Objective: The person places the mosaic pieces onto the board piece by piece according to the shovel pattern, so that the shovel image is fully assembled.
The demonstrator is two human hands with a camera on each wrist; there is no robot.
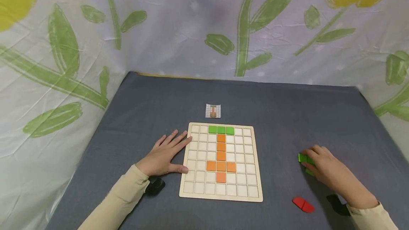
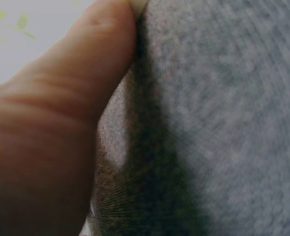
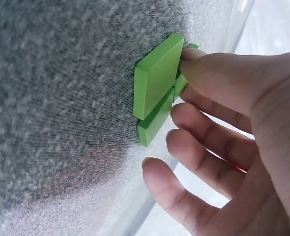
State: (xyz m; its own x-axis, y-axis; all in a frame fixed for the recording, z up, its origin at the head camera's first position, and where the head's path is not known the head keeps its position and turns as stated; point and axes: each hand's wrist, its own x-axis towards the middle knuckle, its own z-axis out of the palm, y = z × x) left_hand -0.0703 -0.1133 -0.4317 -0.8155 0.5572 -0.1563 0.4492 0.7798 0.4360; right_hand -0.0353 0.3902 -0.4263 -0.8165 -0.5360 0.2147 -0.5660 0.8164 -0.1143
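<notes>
A wooden grid board (image 1: pixel 220 198) lies on the table, with green square tiles in its top row and orange ones (image 1: pixel 221 155) below in a cross-like column. My left hand (image 1: pixel 164 155) rests at the board's left edge, fingers spread, index fingertip and thumb tip over the rim. In the left wrist view, its thumb (image 2: pixel 86 73) fills the left side. Off to the right, my right hand (image 1: pixel 329 169) has thumb and index finger pinching at a small group of green square tiles (image 3: pixel 159 76); its other fingers (image 3: pixel 169 187) are bent and apart from the tiles.
Two red pieces (image 1: pixel 303 204) with rounded ends lie close together, nearer to me than the green tiles. Beyond the board is a small pattern card (image 1: pixel 213 111) with a grid picture. Grey cloth (image 1: pixel 153 105) covers the table; a flower-printed sheet (image 1: pixel 179 34) hangs behind.
</notes>
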